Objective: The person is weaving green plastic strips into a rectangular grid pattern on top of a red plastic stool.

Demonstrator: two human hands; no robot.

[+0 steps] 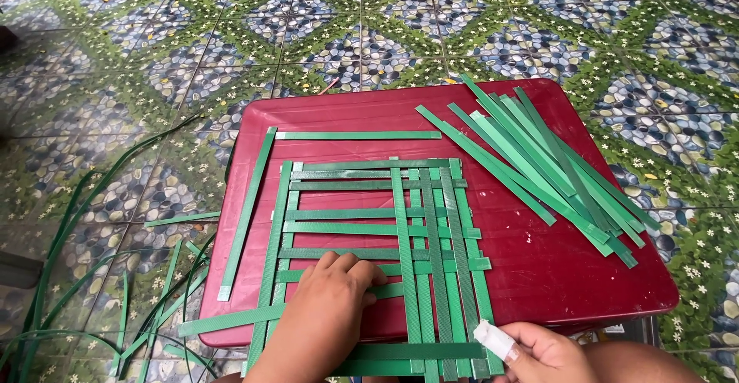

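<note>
On a red table (539,267), woven mat of green strips (431,221), left hand (327,314) pressed flat on its lower left, fingers together, right hand (543,352) pinching the mat's lower right edge, finger bandaged.

Single head view: my camera looks steeply down from close above the red worktop (539,267). It faces forward, tiled floor (369,21) filling the upper frame.
</note>
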